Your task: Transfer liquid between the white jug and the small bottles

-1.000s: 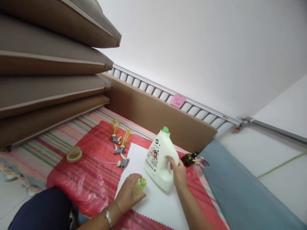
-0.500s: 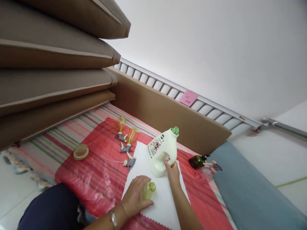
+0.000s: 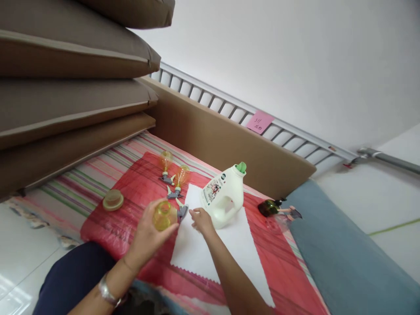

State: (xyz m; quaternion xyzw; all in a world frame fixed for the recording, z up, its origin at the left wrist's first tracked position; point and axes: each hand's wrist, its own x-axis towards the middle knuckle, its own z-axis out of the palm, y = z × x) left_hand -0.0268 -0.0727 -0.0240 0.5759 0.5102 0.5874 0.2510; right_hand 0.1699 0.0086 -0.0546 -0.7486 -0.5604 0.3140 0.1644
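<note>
Yellow-green bottle (image 3: 163,215): left hand (image 3: 147,232) fingers clamped on it; right hand (image 3: 202,222) fingers loosely apart near grey spray head (image 3: 183,212)

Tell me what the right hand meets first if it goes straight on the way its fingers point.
Most likely the grey spray head, with the yellow bottle in the left hand beyond it. Depth is unclear, so the right hand might pass above the spray head.

Over striped cloth (image 3: 77,190), red plastic (image 3: 133,188) bears a white sheet (image 3: 197,256) and two yellow spray bottles (image 3: 181,176)
</note>
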